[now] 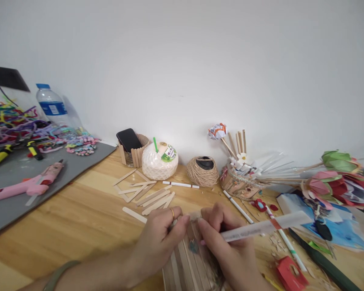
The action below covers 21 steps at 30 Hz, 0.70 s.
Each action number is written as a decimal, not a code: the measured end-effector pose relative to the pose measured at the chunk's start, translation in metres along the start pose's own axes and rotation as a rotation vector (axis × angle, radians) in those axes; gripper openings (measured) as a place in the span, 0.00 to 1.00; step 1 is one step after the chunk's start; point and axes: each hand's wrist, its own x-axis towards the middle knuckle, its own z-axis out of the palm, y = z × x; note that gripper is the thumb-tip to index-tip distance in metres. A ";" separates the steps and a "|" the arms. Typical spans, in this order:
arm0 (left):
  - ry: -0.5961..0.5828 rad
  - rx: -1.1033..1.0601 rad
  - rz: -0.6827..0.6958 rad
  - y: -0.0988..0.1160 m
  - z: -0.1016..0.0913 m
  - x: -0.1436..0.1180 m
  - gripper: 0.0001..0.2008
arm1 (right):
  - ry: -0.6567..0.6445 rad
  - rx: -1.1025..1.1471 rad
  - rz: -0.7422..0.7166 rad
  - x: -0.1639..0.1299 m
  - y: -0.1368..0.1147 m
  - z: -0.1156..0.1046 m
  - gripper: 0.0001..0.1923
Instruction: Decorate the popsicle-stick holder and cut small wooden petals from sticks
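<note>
My left hand (160, 236), with a ring on one finger, is closed on the upper edge of a piece made of wooden craft sticks (182, 268) laid side by side. A small bluish-green patch (193, 246) shows on its surface. In my right hand (233, 250) is a white marker pen (245, 231), slanting up to the right, with a red band near its far end. Its tip is mostly hidden by my fingers, close to the sticks; whether it touches them I cannot tell.
Loose craft sticks (153, 200), a wrapped coconut (159, 163) and a twine ball (202, 171) lie beyond my hands. More markers (237, 205), a red cut-out piece (291, 273) and paper flowers (336, 186) are right. A pink glue gun (33, 184) lies on a grey mat (79, 171).
</note>
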 end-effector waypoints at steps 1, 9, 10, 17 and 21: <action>0.003 0.003 0.005 0.000 0.000 0.000 0.18 | 0.017 0.051 -0.006 0.000 0.001 0.001 0.19; -0.082 0.004 0.232 -0.004 -0.009 0.009 0.17 | 0.108 0.221 0.043 0.007 -0.012 -0.008 0.15; -0.091 0.000 0.262 -0.004 -0.010 0.010 0.17 | 0.119 0.215 0.031 0.008 -0.014 -0.010 0.15; -0.091 0.009 0.355 -0.005 -0.012 0.011 0.18 | -0.038 0.009 -0.115 -0.001 -0.015 -0.005 0.17; -0.102 0.032 0.324 -0.005 -0.011 0.009 0.19 | -0.066 -0.139 -0.196 -0.010 -0.014 0.000 0.17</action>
